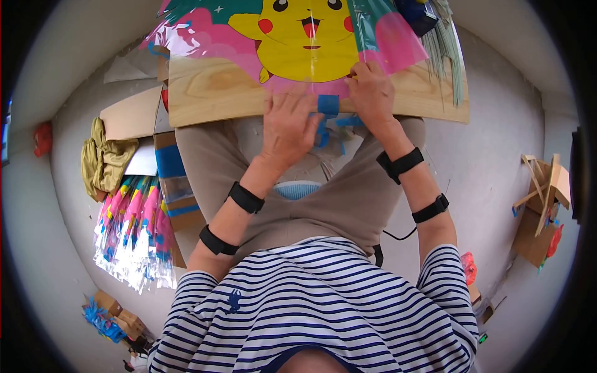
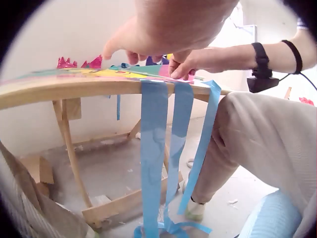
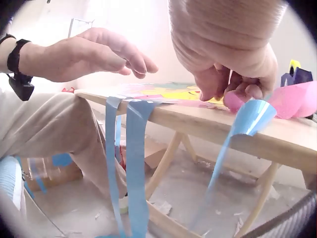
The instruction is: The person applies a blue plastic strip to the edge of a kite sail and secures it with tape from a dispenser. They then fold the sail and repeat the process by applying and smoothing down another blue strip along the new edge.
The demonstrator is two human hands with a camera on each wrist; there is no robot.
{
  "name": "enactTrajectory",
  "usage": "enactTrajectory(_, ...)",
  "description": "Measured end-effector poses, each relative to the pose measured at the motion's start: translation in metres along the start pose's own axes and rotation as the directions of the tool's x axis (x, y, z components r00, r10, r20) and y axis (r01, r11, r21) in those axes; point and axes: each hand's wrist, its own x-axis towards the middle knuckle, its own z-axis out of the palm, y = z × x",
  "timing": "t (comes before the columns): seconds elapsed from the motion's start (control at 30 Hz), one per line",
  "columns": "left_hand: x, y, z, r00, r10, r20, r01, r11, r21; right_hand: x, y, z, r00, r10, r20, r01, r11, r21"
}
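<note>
A glossy plastic sheet (image 1: 311,56) printed with a yellow cartoon figure on pink and green lies over the wooden table (image 1: 205,102). My right hand (image 1: 373,96) has its fingers bent and pinches the sheet near its lower edge, right of the figure's foot. Close below those fingers a curled blue strip (image 3: 253,118) hangs over the table edge. My left hand (image 1: 287,121) lies to the left with fingers extended toward the sheet's near edge, holding nothing. Between the hands, blue strips (image 2: 154,148) drape from the table edge toward the floor.
A blue tape dispenser (image 1: 418,17) and a bundle of pale green strips (image 1: 446,68) are at the table's far right. Printed plastic pieces (image 1: 134,230) hang at the left beside cardboard boxes (image 1: 134,112). The person's knees (image 2: 267,129) are close to the table edge.
</note>
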Motion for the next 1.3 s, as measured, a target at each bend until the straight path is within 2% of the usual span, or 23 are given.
enactTrajectory(0.07,0.0,-0.013,0.011,0.998,-0.039,-0.053,0.041,0.998,0.041,-0.004,-0.001,-0.005,0.991,-0.12,-0.056,0.113,0.988,-0.104)
enactTrajectory(0.2,0.003,-0.017,0.011,0.997,-0.064,0.049,0.051,0.972,0.232,-0.011,0.012,-0.003,0.957,-0.267,-0.111,0.238,0.946,-0.219)
enactTrajectory(0.27,0.0,-0.022,0.009,0.994,-0.069,0.089,0.043,0.964,0.262,-0.014,0.022,-0.005,0.963,-0.247,-0.107,0.211,0.94,-0.267)
enactTrajectory(0.4,0.001,-0.023,0.01,0.996,-0.055,0.072,0.035,0.964,0.263,-0.012,0.018,-0.013,0.983,-0.154,-0.098,0.108,0.921,-0.374)
enactTrajectory(0.5,-0.001,-0.021,0.012,0.995,-0.071,0.075,0.051,0.968,0.244,-0.009,-0.012,-0.027,0.991,-0.115,-0.064,0.108,0.989,-0.096)
enactTrajectory(0.6,0.001,-0.02,0.01,0.992,-0.092,0.091,0.067,0.966,0.25,-0.015,-0.023,-0.003,0.995,0.03,0.091,-0.054,0.961,0.271)
enactTrajectory(0.7,-0.003,-0.022,0.009,0.991,-0.1,0.088,0.077,0.968,0.237,-0.019,-0.03,0.001,0.995,0.054,0.089,-0.074,0.968,0.242)
enactTrajectory(0.8,0.002,-0.023,0.009,0.994,-0.082,0.078,0.062,0.971,0.23,-0.012,-0.029,-0.002,0.993,0.014,0.116,-0.029,0.991,0.132)
enactTrajectory(0.9,0.0,-0.022,0.008,0.992,-0.1,0.083,0.079,0.971,0.227,-0.001,-0.036,-0.014,0.941,0.129,0.313,-0.166,0.982,0.093)
enactTrajectory(1.0,-0.002,-0.021,0.01,0.992,-0.094,0.079,0.074,0.973,0.217,0.002,-0.039,-0.005,0.951,0.176,0.256,-0.195,0.98,0.05)
enactTrajectory(1.1,-0.002,-0.023,0.007,0.992,-0.095,0.079,0.075,0.973,0.22,0.008,-0.03,-0.002,0.928,0.167,0.332,-0.203,0.976,0.077)
enactTrajectory(1.2,0.0,-0.022,0.008,0.991,-0.102,0.086,0.081,0.972,0.22,0.015,-0.032,0.001,0.914,0.275,0.299,-0.297,0.954,0.033)
enactTrajectory(1.3,-0.003,-0.02,0.008,0.99,-0.104,0.095,0.081,0.971,0.224,0.018,-0.029,0.001,0.935,0.24,0.263,-0.263,0.963,0.059)
